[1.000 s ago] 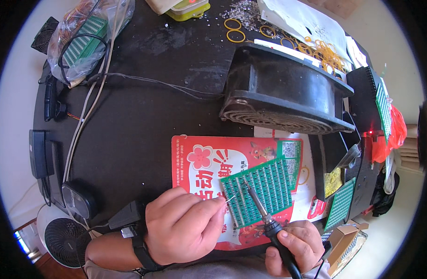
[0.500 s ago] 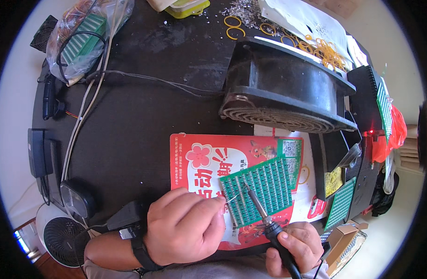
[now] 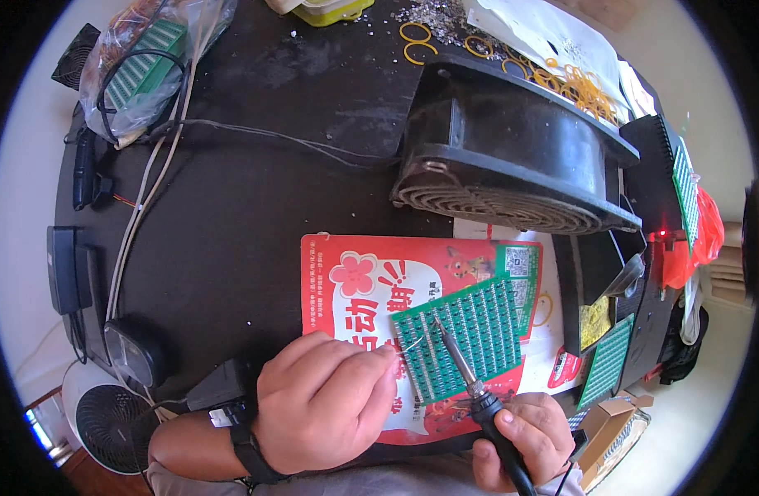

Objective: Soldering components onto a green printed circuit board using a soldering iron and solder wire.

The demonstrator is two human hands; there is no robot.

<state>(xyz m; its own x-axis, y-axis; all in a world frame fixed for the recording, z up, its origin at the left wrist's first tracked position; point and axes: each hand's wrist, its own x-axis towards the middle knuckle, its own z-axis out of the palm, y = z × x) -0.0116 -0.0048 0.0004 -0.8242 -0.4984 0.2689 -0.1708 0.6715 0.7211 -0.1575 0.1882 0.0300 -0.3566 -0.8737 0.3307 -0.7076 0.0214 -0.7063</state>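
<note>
A green circuit board [image 3: 470, 347] with rows of small parts lies tilted on a red printed sheet [image 3: 326, 289]. My right hand [image 3: 528, 442] is closed round the black handle of a soldering iron [image 3: 489, 413], whose metal tip touches or hovers just over the board's upper left part. At the board's left edge, my left hand [image 3: 326, 405] pinches a thin silvery wire, likely solder [image 3: 412, 345], its free end reaching toward the iron's tip. A dark band circles my left wrist.
A big black fan [image 3: 512, 157] stands beyond the board. Yellow rings [image 3: 582, 91] and a white sheet lie behind it. Another green board [image 3: 607, 364] rests at the right, by a black box. Cables [image 3: 140, 215] and a bagged stack of boards [image 3: 152, 62] are at the left.
The wire's end has shifted slightly up, toward the iron's tip, and my left hand has moved a little left. The iron and board stay nearly in place.
</note>
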